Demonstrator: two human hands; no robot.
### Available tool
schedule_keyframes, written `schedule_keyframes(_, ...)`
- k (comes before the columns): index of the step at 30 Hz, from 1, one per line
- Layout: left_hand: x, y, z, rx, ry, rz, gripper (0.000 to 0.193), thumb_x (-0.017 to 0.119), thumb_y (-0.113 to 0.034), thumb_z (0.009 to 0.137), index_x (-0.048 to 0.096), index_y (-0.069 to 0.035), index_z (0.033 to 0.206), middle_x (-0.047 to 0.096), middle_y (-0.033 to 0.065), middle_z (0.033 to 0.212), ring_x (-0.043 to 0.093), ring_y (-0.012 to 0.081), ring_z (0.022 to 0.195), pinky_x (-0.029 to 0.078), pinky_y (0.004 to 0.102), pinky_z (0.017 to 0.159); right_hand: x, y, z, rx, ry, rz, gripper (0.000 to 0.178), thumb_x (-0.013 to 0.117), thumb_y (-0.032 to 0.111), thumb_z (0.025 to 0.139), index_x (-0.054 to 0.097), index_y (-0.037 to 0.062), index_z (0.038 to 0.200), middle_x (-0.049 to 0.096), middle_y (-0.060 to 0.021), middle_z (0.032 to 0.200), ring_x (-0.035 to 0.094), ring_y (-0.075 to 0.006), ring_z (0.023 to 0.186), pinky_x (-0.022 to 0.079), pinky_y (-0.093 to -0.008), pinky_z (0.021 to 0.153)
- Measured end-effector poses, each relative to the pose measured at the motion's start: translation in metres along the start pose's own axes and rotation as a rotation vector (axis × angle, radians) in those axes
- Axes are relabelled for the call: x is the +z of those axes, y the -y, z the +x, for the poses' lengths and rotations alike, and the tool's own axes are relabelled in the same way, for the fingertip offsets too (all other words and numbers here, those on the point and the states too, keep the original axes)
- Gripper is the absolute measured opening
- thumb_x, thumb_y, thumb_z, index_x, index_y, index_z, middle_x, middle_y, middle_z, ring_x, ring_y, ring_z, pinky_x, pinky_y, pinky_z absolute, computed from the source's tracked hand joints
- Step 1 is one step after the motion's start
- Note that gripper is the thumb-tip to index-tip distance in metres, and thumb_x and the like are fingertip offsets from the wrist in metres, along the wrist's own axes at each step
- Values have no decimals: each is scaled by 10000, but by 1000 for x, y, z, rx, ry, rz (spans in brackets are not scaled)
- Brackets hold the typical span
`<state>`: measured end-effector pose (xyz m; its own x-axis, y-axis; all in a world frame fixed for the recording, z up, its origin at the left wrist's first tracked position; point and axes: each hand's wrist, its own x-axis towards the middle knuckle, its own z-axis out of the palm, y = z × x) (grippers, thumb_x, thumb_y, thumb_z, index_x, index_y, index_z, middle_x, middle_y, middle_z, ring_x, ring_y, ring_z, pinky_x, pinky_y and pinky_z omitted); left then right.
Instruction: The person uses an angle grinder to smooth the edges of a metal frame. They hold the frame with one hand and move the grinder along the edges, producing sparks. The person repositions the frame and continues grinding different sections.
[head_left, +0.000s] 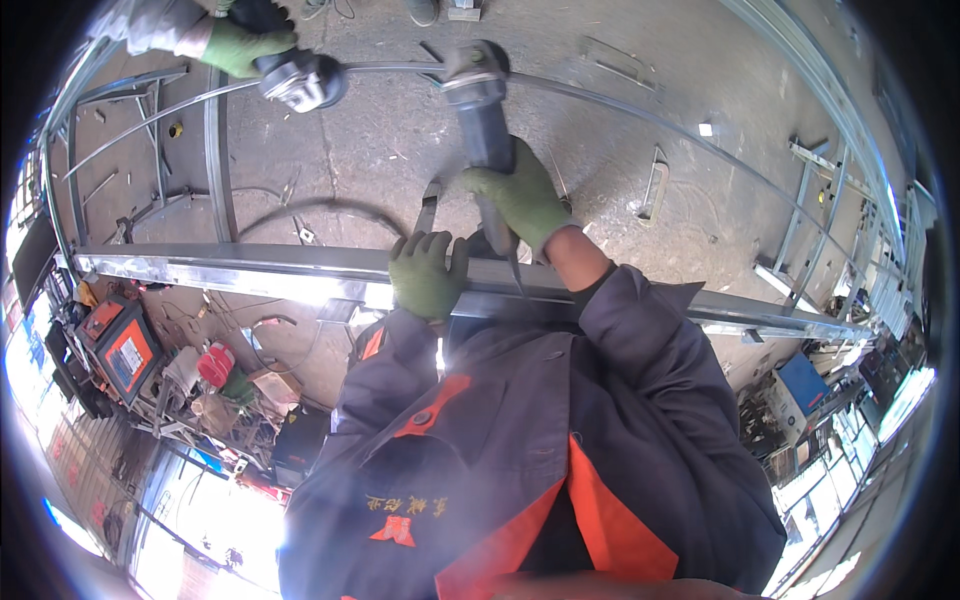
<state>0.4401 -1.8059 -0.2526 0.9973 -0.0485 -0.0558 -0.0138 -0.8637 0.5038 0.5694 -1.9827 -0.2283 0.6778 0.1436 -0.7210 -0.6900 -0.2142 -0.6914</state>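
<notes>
My right hand, in a green glove, grips the dark body of an angle grinder, whose head points away from me above the floor. My left hand, gloved alike, is closed over the long metal beam that crosses in front of my body. A short flat metal strip sticks up just beyond its fingers. Past the grinder's head runs a thinner metal bar. The grinder looks slightly blurred, and I cannot tell whether its disc touches anything.
At upper left, a co-worker's gloved hand holds another angle grinder. A metal upright joins the beam. A dark hose and a C-shaped metal piece lie on the floor. An orange-and-black machine stands at left.
</notes>
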Motion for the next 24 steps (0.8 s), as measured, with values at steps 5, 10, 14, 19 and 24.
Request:
schedule_keyframes(5, 2, -1, 0, 19, -30, -3, 154, 764, -228, 944, 739, -77, 960, 775, 103, 927, 742, 346, 890, 565, 491, 845, -15, 0, -7, 59, -117, 83, 681, 864, 338, 821, 598, -4, 1347, 753, -149, 1124, 744, -249, 1012, 581, -389, 925)
schedule_keyframes(10, -2, -1, -5, 54, -5, 1, 126, 772, -228, 936, 761, -106, 965, 773, 92, 918, 741, 341, 889, 566, 502, 854, 2, 0, 5, -88, 0, 55, 583, 871, 255, 866, 595, -4, 1310, 737, -121, 1089, 727, -216, 960, 586, -370, 870)
schedule_keyframes(14, 4, 4, -15, 39, 61, 47, 139, 780, -233, 910, 780, -106, 966, 732, 56, 791, 731, 336, 815, 569, 517, 831, -13, -14, -3, -137, -61, 76, 530, 861, 205, 901, 598, -2, 1313, 725, -99, 1070, 712, -194, 951, 583, -357, 860)
schedule_keyframes(19, 23, 16, -19, 14, -79, 26, 233, 775, -209, 942, 723, -79, 756, 714, 98, 759, 683, 361, 738, 519, 542, 663, -99, -40, -45, -25, -177, 199, 497, 849, 174, 917, 599, 7, 1314, 716, -99, 1023, 714, -193, 837, 602, -360, 756)
schedule_keyframes(24, 23, 29, -27, 81, 146, 276, 232, 850, -322, 825, 726, -142, 904, 715, 59, 870, 703, 327, 853, 545, 518, 742, -195, -76, -89, 29, -328, 345, 481, 846, 164, 916, 607, 21, 1309, 740, -105, 980, 735, -202, 860, 601, -354, 750)
